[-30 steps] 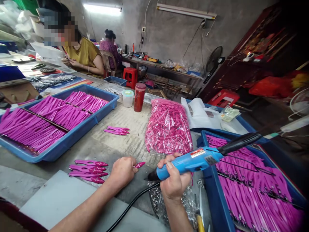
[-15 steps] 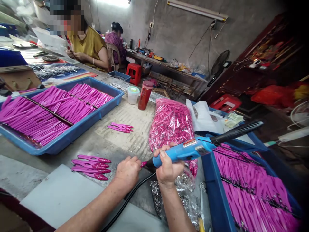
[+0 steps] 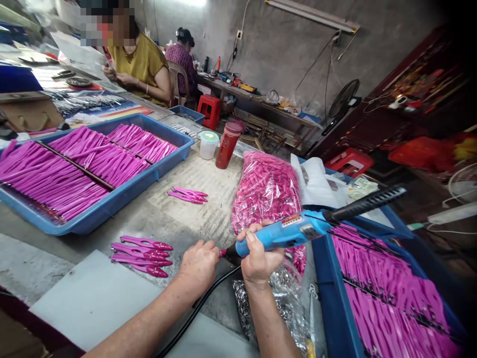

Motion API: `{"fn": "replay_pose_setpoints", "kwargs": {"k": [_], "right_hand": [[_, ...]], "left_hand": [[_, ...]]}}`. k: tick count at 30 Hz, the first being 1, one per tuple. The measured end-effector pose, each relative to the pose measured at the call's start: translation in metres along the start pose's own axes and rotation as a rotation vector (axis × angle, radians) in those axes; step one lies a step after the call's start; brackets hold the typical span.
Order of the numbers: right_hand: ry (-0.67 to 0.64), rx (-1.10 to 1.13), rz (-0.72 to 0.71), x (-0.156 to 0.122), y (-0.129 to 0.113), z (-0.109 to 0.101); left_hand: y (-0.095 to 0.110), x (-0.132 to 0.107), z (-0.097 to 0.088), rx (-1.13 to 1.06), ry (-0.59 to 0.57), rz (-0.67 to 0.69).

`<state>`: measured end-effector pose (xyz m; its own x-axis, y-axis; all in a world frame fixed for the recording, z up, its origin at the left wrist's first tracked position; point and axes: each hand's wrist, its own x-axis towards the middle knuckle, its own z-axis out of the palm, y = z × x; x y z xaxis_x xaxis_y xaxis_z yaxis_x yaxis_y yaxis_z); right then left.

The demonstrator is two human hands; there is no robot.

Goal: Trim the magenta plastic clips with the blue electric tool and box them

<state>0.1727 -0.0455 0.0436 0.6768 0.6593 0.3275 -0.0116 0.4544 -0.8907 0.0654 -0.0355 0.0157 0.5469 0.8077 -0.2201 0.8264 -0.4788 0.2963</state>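
Note:
My right hand [image 3: 261,261] is wrapped round a blue electric screwdriver [image 3: 281,232], which slants down to the left. Its black nose meets the pink end of a small piece [image 3: 222,253] pinched in my left hand [image 3: 199,263]; the fingers hide the rest of that piece. Left of this hand, several pink pliers-shaped pieces [image 3: 143,256] with darker, glossy tips lie side by side. A smaller group of similar pieces [image 3: 188,195] rests farther back. Behind the screwdriver stands a clear bag of dark-pink parts [image 3: 266,186]. Beneath my right wrist are clear bags of small metal parts [image 3: 278,298].
Blue trays of pink pieces flank the work: a left tray [image 3: 164,171] and a right tray [image 3: 337,293]. A red tumbler [image 3: 228,145] and a lidded tub [image 3: 208,145] stand at the back. A black cord [image 3: 197,311] crosses below my hands. A co-worker [image 3: 139,64] sits back left.
The view has shifted slightly. Both hands keep nearly the same hold, with the screwdriver's nose still at the small pink piece.

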Motion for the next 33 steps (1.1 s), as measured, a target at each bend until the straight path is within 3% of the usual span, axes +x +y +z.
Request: {"fn": "replay_pose_setpoints", "kwargs": {"k": [4,10,17,24,33], "right_hand": [[-0.017,-0.011,-0.040,-0.001,0.002,0.002],[-0.151,-0.081,-0.084,-0.005,0.007,0.006],[-0.108,-0.171,-0.036,-0.006,0.016,0.011],[-0.176,-0.051,-0.035,-0.005,0.008,0.008],[0.024,0.051,-0.079,-0.003,-0.021,-0.009]], "left_hand": [[0.001,0.000,0.000,-0.003,-0.009,-0.009],[0.001,0.001,-0.001,-0.020,-0.026,-0.015],[0.002,0.001,-0.001,-0.034,-0.043,-0.028],[0.000,-0.001,0.003,-0.034,0.026,-0.009],[-0.003,-0.001,-0.004,-0.053,0.035,-0.080]]}}
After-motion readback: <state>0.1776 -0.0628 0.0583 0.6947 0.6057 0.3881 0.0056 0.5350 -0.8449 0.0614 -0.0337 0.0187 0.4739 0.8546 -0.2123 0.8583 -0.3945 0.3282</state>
